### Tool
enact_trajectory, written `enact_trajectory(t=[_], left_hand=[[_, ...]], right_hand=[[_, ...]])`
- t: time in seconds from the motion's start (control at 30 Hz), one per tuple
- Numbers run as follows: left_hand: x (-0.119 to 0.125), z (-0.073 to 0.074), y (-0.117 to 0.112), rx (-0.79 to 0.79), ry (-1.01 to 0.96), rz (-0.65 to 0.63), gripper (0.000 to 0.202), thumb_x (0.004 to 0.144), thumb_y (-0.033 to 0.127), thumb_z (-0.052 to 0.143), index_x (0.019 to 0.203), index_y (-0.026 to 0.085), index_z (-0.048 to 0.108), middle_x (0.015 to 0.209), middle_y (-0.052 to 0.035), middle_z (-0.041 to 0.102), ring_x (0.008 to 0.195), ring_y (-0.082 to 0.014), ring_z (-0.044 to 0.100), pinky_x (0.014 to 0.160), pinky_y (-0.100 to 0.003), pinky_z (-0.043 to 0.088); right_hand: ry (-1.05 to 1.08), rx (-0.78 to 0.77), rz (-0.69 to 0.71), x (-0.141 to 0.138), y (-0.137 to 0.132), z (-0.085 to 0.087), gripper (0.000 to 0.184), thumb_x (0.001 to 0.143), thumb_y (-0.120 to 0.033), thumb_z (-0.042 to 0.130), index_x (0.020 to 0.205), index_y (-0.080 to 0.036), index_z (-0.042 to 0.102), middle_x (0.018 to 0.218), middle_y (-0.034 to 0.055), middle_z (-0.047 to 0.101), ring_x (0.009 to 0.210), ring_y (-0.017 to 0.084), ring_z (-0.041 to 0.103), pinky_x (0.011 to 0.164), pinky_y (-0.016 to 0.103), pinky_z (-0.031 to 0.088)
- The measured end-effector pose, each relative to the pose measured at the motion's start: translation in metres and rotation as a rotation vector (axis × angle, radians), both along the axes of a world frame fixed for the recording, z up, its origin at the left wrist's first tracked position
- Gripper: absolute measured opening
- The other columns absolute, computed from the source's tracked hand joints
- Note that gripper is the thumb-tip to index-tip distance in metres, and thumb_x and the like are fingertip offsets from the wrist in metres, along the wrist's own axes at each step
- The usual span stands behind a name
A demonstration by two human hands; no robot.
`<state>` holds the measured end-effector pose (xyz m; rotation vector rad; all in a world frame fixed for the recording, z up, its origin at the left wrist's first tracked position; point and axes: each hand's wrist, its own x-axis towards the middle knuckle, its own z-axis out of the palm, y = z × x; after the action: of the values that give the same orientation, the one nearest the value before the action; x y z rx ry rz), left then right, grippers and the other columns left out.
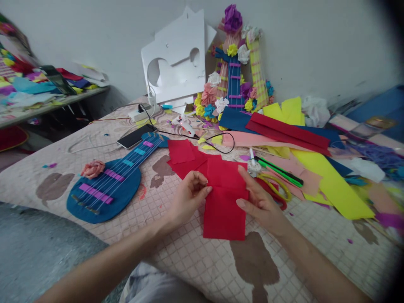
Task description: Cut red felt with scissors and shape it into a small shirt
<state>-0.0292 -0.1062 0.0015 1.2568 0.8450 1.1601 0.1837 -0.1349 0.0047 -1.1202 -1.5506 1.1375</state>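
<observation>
A folded red felt sheet (224,206) lies on the patterned bedspread (195,252) in front of me. My left hand (187,198) pinches its left edge with the fingers curled together. My right hand (260,200) grips the right edge, thumb on top and index finger stretched up along the fold. More red felt pieces (184,158) lie just behind. Yellow-handled scissors (279,187) and a green pen (277,170) rest right beside my right hand.
A blue felt guitar (109,185) with a pink paper rose (92,168) lies at left, a phone (135,136) and glue gun (184,124) behind it. Coloured felt sheets (318,168) pile at right. Flower-decorated guitars (235,71) and a white foam board (176,63) lean on the wall.
</observation>
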Motion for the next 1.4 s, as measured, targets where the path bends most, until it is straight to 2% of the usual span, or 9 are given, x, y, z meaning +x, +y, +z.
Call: enact_trajectory(t=[0.1, 0.17, 0.23, 0.3, 0.5, 0.63, 1.1, 1.4], left_hand=[[0.000, 0.000, -0.001, 0.013, 0.026, -0.018, 0.020, 0.080, 0.028, 0.065, 0.082, 0.017, 0.048, 0.075, 0.0011, 0.051, 0.067, -0.0079, 0.049, 0.062, -0.020, 0.040], [-0.001, 0.001, -0.002, 0.028, 0.041, -0.019, 0.018, 0.081, 0.028, 0.064, 0.082, 0.017, 0.050, 0.075, 0.0009, 0.052, 0.068, -0.0082, 0.049, 0.062, -0.020, 0.040], [-0.001, 0.002, -0.002, 0.045, 0.060, -0.006, 0.017, 0.080, 0.028, 0.065, 0.083, 0.016, 0.052, 0.076, 0.0002, 0.054, 0.069, -0.0089, 0.051, 0.064, -0.020, 0.040], [-0.002, 0.003, -0.002, 0.061, 0.088, 0.012, 0.016, 0.080, 0.029, 0.065, 0.084, 0.016, 0.056, 0.078, -0.0011, 0.056, 0.071, -0.0101, 0.052, 0.065, -0.021, 0.041], [-0.005, 0.003, -0.002, 0.129, 0.175, 0.017, 0.017, 0.082, 0.027, 0.061, 0.095, 0.017, 0.064, 0.090, -0.0053, 0.063, 0.081, -0.0135, 0.057, 0.072, -0.024, 0.044], [-0.006, 0.000, -0.001, 0.103, 0.182, -0.005, 0.027, 0.077, 0.030, 0.069, 0.101, 0.018, 0.063, 0.089, -0.0051, 0.063, 0.078, -0.0140, 0.058, 0.071, -0.025, 0.046], [-0.005, -0.001, -0.001, 0.187, 0.261, 0.094, 0.017, 0.077, 0.023, 0.067, 0.092, 0.017, 0.066, 0.080, -0.0027, 0.062, 0.070, -0.0112, 0.054, 0.065, -0.023, 0.044], [-0.005, 0.001, -0.002, 0.253, 0.347, 0.151, 0.009, 0.075, 0.018, 0.067, 0.085, 0.017, 0.066, 0.073, -0.0012, 0.063, 0.064, -0.0101, 0.055, 0.062, -0.022, 0.044]], right_hand=[[-0.109, 0.030, -0.016, 0.000, 0.001, 0.003, 0.070, 0.079, -0.035, 0.069, 0.140, -0.041, 0.037, 0.144, -0.0002, 0.046, 0.138, 0.024, 0.031, 0.110, 0.045, 0.031], [-0.136, 0.027, -0.019, -0.003, 0.002, 0.005, 0.057, 0.080, -0.034, 0.067, 0.134, -0.039, 0.048, 0.137, 0.0005, 0.054, 0.132, 0.024, 0.041, 0.108, 0.045, 0.034], [-0.153, 0.012, -0.046, -0.007, 0.002, 0.007, 0.036, 0.082, -0.034, 0.064, 0.118, -0.034, 0.064, 0.123, 0.0023, 0.065, 0.118, 0.024, 0.056, 0.101, 0.043, 0.042], [-0.145, -0.009, -0.098, -0.009, 0.002, 0.007, 0.024, 0.083, -0.034, 0.063, 0.105, -0.029, 0.070, 0.110, 0.0036, 0.070, 0.102, 0.023, 0.063, 0.093, 0.041, 0.048], [-0.131, -0.031, -0.165, -0.011, -0.001, 0.006, 0.026, 0.083, -0.033, 0.062, 0.108, -0.027, 0.066, 0.103, 0.0036, 0.070, 0.091, 0.020, 0.065, 0.082, 0.035, 0.051], [-0.184, 0.028, -0.173, -0.013, -0.004, 0.011, 0.023, 0.084, -0.033, 0.062, 0.106, -0.028, 0.066, 0.104, 0.0031, 0.069, 0.092, 0.020, 0.064, 0.082, 0.035, 0.050], [-0.379, 0.242, -0.330, -0.014, -0.004, 0.008, 0.018, 0.083, -0.033, 0.063, 0.100, -0.028, 0.066, 0.097, 0.0030, 0.071, 0.087, 0.021, 0.065, 0.081, 0.037, 0.050], [-0.474, 0.400, -0.339, -0.018, -0.005, 0.013, 0.011, 0.086, -0.027, 0.059, 0.095, -0.028, 0.066, 0.090, 0.0014, 0.071, 0.081, 0.020, 0.066, 0.077, 0.035, 0.052]])
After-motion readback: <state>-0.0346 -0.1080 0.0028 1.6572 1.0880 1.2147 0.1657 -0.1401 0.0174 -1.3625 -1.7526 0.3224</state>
